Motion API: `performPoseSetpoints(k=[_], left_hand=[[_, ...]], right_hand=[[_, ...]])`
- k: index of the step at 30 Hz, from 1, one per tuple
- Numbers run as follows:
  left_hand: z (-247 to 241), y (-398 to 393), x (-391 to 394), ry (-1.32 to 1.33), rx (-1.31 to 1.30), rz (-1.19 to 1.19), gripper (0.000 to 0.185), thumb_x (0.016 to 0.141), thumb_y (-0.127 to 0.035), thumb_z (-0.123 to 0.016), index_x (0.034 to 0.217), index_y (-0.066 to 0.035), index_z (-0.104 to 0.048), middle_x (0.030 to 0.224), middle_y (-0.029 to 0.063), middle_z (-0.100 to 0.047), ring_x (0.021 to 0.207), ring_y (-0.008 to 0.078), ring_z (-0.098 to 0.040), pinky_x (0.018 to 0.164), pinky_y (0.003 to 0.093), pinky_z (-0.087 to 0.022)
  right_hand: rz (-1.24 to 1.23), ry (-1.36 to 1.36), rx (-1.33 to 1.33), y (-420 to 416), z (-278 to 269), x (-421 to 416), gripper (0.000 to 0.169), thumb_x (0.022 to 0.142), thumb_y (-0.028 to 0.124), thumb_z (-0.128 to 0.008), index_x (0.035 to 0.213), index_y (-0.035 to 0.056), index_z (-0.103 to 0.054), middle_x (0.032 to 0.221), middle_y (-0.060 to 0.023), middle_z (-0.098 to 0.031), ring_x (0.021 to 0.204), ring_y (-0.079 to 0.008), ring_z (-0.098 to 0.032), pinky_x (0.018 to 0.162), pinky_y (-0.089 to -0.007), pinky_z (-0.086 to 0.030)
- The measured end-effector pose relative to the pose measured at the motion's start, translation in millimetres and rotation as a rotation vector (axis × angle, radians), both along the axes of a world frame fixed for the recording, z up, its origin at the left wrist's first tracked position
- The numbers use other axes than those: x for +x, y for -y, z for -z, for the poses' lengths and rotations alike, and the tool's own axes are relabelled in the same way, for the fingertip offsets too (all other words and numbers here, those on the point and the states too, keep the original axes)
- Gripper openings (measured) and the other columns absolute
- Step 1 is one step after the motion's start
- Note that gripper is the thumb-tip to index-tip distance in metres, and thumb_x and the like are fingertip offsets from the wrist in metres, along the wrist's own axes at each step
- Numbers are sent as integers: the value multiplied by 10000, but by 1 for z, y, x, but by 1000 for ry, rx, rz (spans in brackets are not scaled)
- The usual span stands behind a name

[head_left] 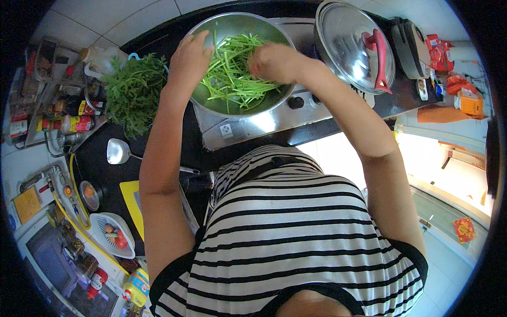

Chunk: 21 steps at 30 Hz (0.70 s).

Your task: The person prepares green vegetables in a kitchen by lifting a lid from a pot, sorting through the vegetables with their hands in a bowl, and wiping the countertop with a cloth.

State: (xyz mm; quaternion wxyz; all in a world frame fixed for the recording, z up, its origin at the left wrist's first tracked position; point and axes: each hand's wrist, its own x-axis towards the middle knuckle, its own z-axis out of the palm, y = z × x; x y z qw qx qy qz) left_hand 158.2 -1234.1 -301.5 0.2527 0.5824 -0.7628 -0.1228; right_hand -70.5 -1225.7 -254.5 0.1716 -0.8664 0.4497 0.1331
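A wide metal bowl (241, 112) rests over the stove and holds a loose heap of cut green stems (233, 79). At the bowl's left rim is my left hand (192, 59), its fingers over the edge; how firmly it grips is hard to see. My right hand (273, 63), blurred, is inside the bowl at the right of the heap, fingers curled among the stems. Whether it holds any of them cannot be told. Leafy greens (136, 91) lie in a heap left of the bowl, beside my left forearm.
A lidded pan (344, 47) with a red handle stands right of the bowl. Below the greens lies a metal spatula (119, 151). A white colander (113, 222) with tomatoes, a yellow board (130, 198) and a rack of bottles (75, 123) are at the left.
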Motion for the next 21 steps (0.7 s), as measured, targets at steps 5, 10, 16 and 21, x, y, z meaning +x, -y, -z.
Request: performPoseSetpoints(k=[5, 10, 16, 21], left_hand=[[-9, -1, -8, -72, 109, 91, 318, 917, -260, -592, 1181, -90, -643, 1155, 187, -613, 1048, 356, -602, 910, 424, -467], [-1, -1, -8, -121, 132, 118, 318, 919, -252, -592, 1175, -74, -655, 1087, 176, -637, 1023, 339, -617, 906, 391, -465], [-4, 4, -4, -405, 283, 246, 328, 968, -303, -531, 1195, -102, -656, 1102, 148, -663, 1025, 272, -632, 905, 361, -471], [-18, 1, -10, -491, 434, 428, 349, 1010, -302, -485, 1220, -68, -637, 1179, 99, -658, 1114, 169, -594, 1001, 309, -422]], right_hand=[[-133, -109, -232, -38, 35, -3, 362, 777, 314, -718, 1067, 103, -664, 1107, -93, -621, 1150, -275, -548, 945, -402, -439], [-236, -107, -277, -35, 43, 4, 344, 810, 260, -683, 1101, 82, -638, 1078, -89, -635, 1104, -274, -571, 911, -406, -457], [-84, 172, 136, -5, 24, -22, 287, 910, 200, -541, 1120, 6, -569, 990, -199, -676, 892, -346, -667, 783, -457, -517], [82, 254, 366, 3, -20, -16, 307, 972, 202, -482, 1209, 7, -476, 983, -225, -664, 938, -395, -647, 818, -475, -501]])
